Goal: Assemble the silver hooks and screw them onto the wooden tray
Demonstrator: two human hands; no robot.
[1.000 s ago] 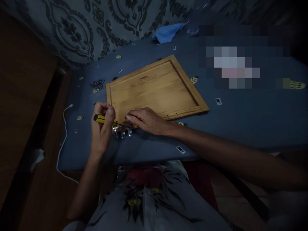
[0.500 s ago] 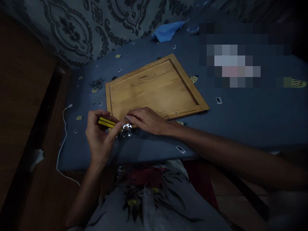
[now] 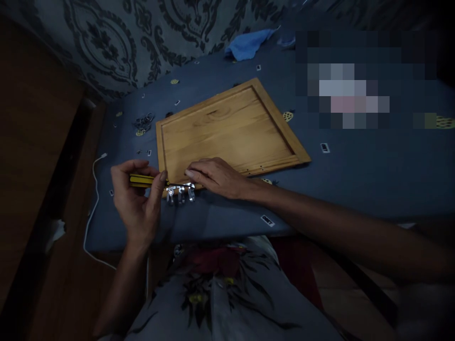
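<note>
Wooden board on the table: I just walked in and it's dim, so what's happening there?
A person seated at the blue-covered table holds a yellow-handled screwdriver in the left hand, its tip pointing at a shiny metal hook bracket at the wooden board's near edge. The right hand lies flat on that edge, fingertips beside the bracket. More metal pieces lie off the board's far-left corner.

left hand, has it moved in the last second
Yes. The left hand has shifted left, away from the near corner of the wooden board, holding the yellow screwdriver.
</note>
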